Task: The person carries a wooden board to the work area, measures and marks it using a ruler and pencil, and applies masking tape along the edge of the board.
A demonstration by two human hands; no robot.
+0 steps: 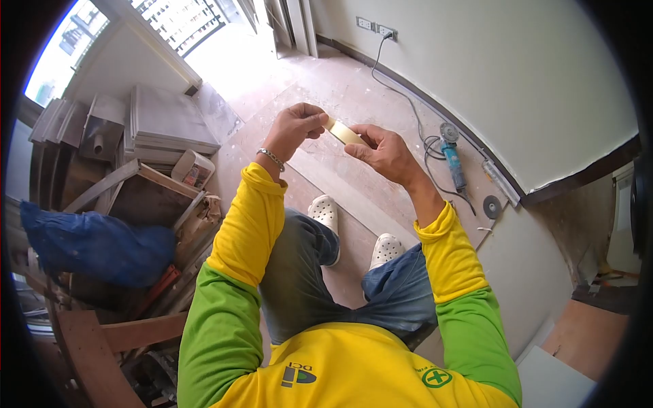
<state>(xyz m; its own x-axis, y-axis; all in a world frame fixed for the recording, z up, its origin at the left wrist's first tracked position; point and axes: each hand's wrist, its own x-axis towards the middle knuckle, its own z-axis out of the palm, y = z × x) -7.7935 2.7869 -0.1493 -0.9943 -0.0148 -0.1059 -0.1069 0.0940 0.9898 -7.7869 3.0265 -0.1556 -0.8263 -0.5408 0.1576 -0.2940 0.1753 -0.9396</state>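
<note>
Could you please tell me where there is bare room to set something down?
The floor ahead of the tape roll, left of the power cord, looks mostly bare, as does the pale patch between the black disc and right sleeve. It is crowded around the grinder, and most of all on the left, with the blue sack and stacked panels.

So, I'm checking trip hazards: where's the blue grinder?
In the head view, the blue grinder lies on the floor right of the right hand, near the wall and a dark disc.
</note>
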